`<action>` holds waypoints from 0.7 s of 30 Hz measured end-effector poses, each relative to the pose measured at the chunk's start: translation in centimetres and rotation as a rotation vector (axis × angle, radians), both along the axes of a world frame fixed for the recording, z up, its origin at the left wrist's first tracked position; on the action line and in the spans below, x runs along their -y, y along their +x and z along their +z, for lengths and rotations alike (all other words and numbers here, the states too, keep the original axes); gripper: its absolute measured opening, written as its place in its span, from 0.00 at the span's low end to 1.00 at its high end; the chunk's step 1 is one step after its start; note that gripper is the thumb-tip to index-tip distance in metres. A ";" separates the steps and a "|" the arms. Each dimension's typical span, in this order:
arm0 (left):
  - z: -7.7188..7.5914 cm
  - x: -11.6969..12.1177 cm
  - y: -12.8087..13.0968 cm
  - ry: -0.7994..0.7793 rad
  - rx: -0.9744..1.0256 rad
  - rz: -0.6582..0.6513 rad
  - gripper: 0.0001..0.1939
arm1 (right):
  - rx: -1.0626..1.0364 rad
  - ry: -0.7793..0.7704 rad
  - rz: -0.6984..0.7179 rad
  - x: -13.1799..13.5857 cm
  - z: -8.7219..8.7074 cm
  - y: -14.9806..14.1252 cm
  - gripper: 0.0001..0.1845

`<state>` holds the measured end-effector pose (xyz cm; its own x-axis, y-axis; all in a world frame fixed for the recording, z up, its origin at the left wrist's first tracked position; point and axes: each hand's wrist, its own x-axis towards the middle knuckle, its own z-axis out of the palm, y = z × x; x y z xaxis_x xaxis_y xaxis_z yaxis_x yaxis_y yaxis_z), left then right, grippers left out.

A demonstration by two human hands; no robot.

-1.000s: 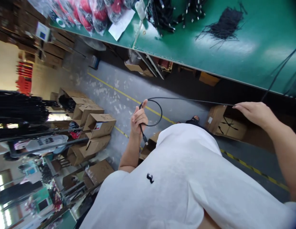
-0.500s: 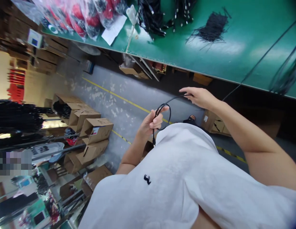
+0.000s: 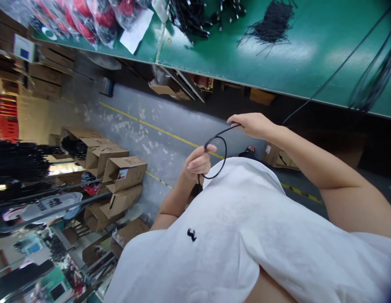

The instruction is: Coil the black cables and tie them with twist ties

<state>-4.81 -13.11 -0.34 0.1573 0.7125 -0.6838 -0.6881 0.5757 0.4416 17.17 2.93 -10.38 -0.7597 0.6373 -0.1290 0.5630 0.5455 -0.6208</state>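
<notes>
My left hand is closed around a black cable, which forms a loop beside the fingers. A short end with a dark connector hangs below that hand. Higher and to the right, my right hand pinches the same cable between thumb and fingers. From behind the right wrist, a thin black length runs up over the edge of the green table. More loose black cables drape over the table's right part.
On the table lie a pile of short black ties, bundled black cables with metal plugs and bagged red-and-black items. Cardboard boxes stand on the floor at left. A box sits under the table. Another person is far left.
My right hand has come left from the far right, drawing close to the left hand, still on the cable. My left hand has shifted slightly right and down with the loop.
</notes>
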 end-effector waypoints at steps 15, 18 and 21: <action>6.5 -1.5 -7.0 0.250 -0.478 0.064 0.30 | 0.029 0.104 -0.054 12.2 -4.2 14.4 0.18; 3.1 -2.6 -3.4 0.219 -0.607 -0.119 0.30 | -0.201 0.115 0.109 12.9 2.3 10.2 0.17; -0.2 -2.5 0.5 0.273 -0.408 -0.279 0.20 | -0.460 -0.110 0.291 10.6 8.1 6.9 0.17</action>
<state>-4.32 -10.59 -0.50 0.1268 0.8416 -0.5251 -0.2683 0.5387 0.7986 24.03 -7.68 -2.30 -0.8963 0.3940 0.2035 0.0565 0.5565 -0.8289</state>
